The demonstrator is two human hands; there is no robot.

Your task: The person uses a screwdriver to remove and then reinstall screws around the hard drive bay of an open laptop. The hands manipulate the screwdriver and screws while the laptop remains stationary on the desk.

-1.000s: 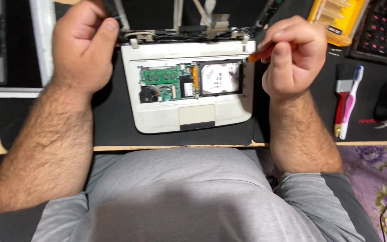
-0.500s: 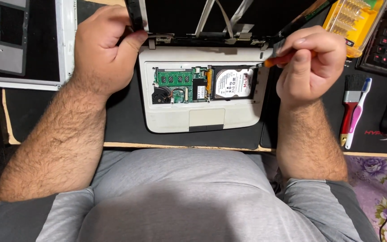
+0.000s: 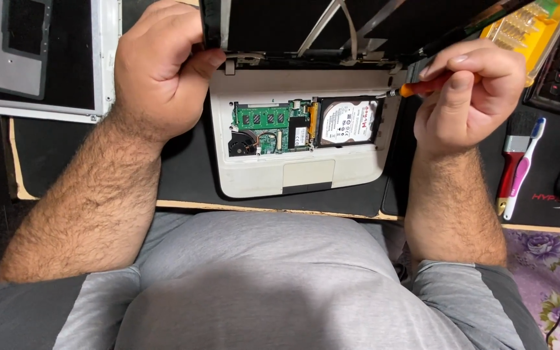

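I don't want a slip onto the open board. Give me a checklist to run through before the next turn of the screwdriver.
1. Right hand grips the orange screwdriver: ok.
2. Tip seated in a screw by the right hinge: cannot tell.
3. Left hand steadies the screen frame: ok.
4. Green circuit board and hard drive clear of fingers: ok.
5. White laptop base flat on the black mat: ok.

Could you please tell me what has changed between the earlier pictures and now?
Little changed. The right hand, gripping the orange-handled screwdriver, brought its tip onto the right hinge corner of the opened white laptop base. The left hand kept hold of the left hinge corner. The laptop, silver hard drive and green memory board stayed put.
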